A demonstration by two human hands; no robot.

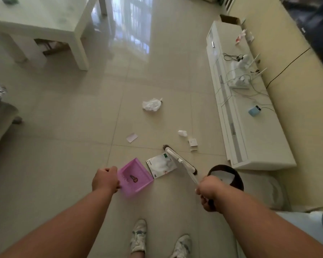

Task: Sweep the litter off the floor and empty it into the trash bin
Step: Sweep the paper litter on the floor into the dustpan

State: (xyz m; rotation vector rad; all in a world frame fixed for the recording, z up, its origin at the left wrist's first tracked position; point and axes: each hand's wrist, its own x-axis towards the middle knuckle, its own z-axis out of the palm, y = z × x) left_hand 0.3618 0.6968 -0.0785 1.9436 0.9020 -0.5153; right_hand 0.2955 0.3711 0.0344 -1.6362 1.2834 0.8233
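My left hand (105, 180) grips the near edge of a pink dustpan (135, 177), which holds one small dark scrap. My right hand (207, 192) is closed on the white handle of a broom (179, 161); its dark bristles rest on the floor beside a flat white packet (161, 165), just right of the dustpan. Farther out lie a big crumpled white paper (151, 104), a small paper wad (182, 133), a pale pink slip (132, 137) and a small white card (193, 142). A dark round trash bin (237, 178) with white paper inside stands right behind my right hand.
A long white low cabinet (250, 127) with cables, a router and a blue device runs along the right wall. A white table (45, 21) stands at the far left, a grey sofa edge (0, 123) at the left. My two white shoes (138, 235) are on the tiled floor.
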